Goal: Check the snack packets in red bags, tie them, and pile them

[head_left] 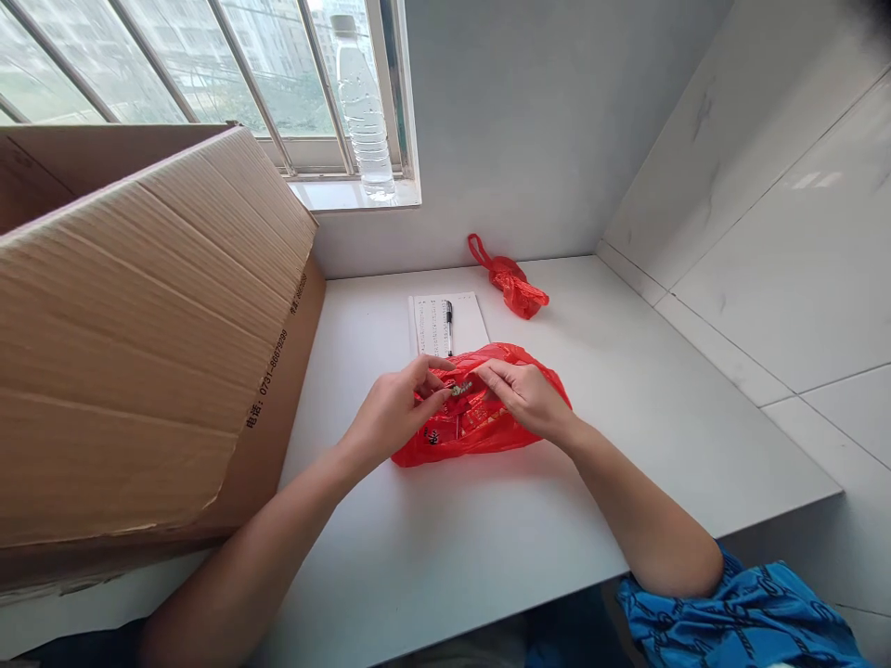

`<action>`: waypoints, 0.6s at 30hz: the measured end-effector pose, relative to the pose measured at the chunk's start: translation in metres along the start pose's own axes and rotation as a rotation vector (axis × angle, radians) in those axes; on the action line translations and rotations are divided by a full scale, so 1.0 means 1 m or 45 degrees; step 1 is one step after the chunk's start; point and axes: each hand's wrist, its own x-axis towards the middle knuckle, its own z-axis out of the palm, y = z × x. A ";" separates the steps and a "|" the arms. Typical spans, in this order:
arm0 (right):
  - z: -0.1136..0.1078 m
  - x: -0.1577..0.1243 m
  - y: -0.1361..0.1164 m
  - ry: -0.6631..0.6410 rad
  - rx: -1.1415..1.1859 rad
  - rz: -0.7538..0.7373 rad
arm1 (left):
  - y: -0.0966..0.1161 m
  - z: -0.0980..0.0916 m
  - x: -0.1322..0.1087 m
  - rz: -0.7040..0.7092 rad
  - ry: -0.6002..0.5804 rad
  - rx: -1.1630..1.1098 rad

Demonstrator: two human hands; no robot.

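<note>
A red plastic bag [480,422] lies flat on the white table [445,547] in front of me. My left hand [396,408] and my right hand [525,394] hover over the bag's top. Both pinch a small metallic part [460,389] between their fingertips, one hand at each end. The part is too small to name. Both hands' other fingers are curled in.
A large open cardboard box [139,325] fills the left side. A sheet of paper [445,325] with a black pen [449,325] lies behind the bag. A second, knotted red bag [511,283] sits further back. A plastic water bottle [363,107] stands on the windowsill. Tiled wall on the right.
</note>
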 end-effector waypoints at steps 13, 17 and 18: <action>-0.013 -0.013 -0.004 -0.457 -0.610 0.197 | -0.017 0.007 0.000 0.145 -0.379 0.797; -0.018 -0.013 -0.006 -0.277 -0.377 0.072 | -0.023 0.006 0.001 0.118 -0.332 0.725; -0.020 -0.012 -0.006 -0.231 -0.294 0.042 | -0.025 0.006 0.001 0.124 -0.325 0.710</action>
